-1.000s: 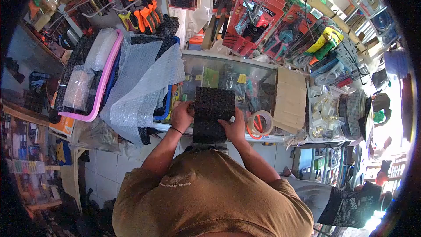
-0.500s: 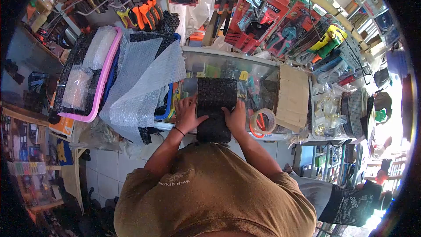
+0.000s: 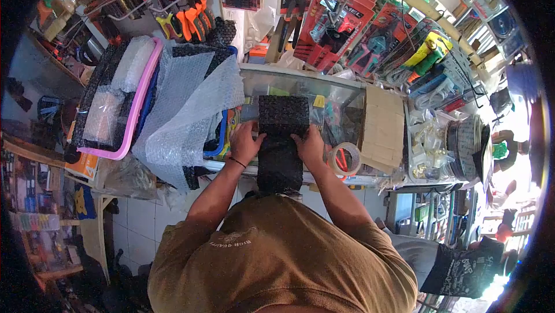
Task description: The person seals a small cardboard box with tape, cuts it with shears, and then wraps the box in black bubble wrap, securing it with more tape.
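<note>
A package wrapped in black bubble wrap [image 3: 283, 115] lies on the glass counter in front of me, and a flat strip of the same wrap [image 3: 280, 165] runs from it back toward my body. My left hand [image 3: 245, 143] grips the package's left near corner, thumb on the near edge and fingers along the side. On the opposite side, my right hand [image 3: 312, 147] holds the right near corner the same way. What is inside the wrap is hidden. Just right of my right hand lies a roll of clear tape [image 3: 351, 150] with a red-orange object [image 3: 342, 169].
Clear bubble wrap [image 3: 191, 110] drapes over a blue tray [image 3: 222, 145] at left, beside a pink-rimmed tray [image 3: 124, 150]. Cardboard [image 3: 384, 128] lies on the glass counter [image 3: 341, 78] at right. Packaged tools [image 3: 335, 29] hang behind. Another person's leg [image 3: 413, 258] shows at lower right.
Both hands and the black package have shifted slightly away from my body. My thumbs have moved from the strip up to the package's near edge.
</note>
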